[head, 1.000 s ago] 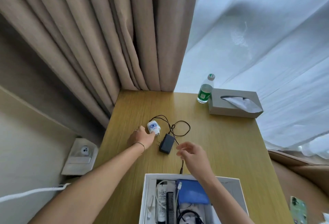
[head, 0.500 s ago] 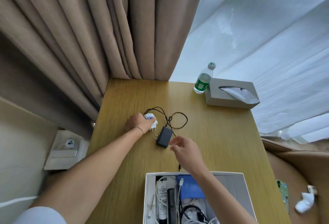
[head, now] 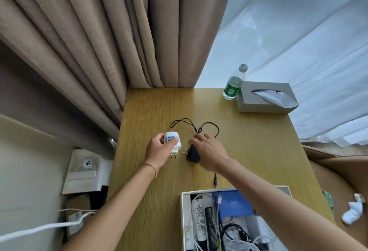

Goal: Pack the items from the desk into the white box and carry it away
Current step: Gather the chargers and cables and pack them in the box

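Observation:
My left hand [head: 158, 151] grips a white plug-in device [head: 173, 142] with a blue pattern, lifted slightly, its two prongs pointing down. My right hand [head: 209, 151] lies over a black power adapter [head: 192, 154] on the wooden desk [head: 249, 151], fingers curled around it. The adapter's thin black cable [head: 199, 128] loops behind the hands, and its jack end [head: 215, 182] lies near the box. The white box [head: 184, 221] stands at the desk's front edge, holding a blue pouch [head: 232, 204], a black comb [head: 210, 224], a tube and cables. My right forearm hides part of it.
A water bottle with a green label [head: 233, 85] and a grey tissue box [head: 264, 97] stand at the desk's back right. Beige curtains [head: 119, 41] hang behind. A white wall panel [head: 85, 171] sits left of the desk; a brown seat [head: 342, 171] is right.
My left hand has picked up the white plug-in device and turned it prongs down. My right hand has moved forward from near the box onto the black adapter.

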Motion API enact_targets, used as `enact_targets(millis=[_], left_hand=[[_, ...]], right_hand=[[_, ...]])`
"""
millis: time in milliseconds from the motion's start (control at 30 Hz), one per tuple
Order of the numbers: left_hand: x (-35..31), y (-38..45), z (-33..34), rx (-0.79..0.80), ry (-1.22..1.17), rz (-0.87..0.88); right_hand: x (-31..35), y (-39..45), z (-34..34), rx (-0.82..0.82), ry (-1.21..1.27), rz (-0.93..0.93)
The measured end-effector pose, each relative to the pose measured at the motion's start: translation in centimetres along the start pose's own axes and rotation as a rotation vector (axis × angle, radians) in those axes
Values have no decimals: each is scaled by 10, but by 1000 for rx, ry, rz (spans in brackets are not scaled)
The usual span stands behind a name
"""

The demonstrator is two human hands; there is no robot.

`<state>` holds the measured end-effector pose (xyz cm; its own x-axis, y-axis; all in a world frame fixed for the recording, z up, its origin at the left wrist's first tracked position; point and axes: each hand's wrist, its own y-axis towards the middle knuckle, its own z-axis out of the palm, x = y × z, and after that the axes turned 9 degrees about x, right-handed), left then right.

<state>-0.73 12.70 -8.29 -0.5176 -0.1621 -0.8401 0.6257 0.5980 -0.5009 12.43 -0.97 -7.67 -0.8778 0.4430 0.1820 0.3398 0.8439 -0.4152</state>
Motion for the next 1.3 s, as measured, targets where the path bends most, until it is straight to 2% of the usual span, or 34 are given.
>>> enact_targets(millis=[100, 233, 533, 700, 800, 900, 1100, 1300], left_hand=[[-9, -35, -3, 27, -56, 46], [-19, -76, -4, 47, -97, 80], [-33, -124, 9, 33, -35, 104], [-38, -149, 29, 106, 42, 168], [-38, -166, 44, 154, 138, 187], [-32, -179, 60, 225, 307, 144], [-9, -196, 87, 338, 806, 55], [14, -197, 105, 289, 991, -36]], right_hand=[[-5, 13, 3, 50, -223, -113], [-11, 23, 11, 86, -373, -130], [-10, 26, 9, 38, -247, -82], [-12, 1, -13, -127, -170, -61], [-18, -29, -31, -260, -222, -67], [-20, -62, -49, -344, -145, -63], [-16, -124, -70, -369, 286, -119], [-15, -170, -72, -394, 398, -145]])
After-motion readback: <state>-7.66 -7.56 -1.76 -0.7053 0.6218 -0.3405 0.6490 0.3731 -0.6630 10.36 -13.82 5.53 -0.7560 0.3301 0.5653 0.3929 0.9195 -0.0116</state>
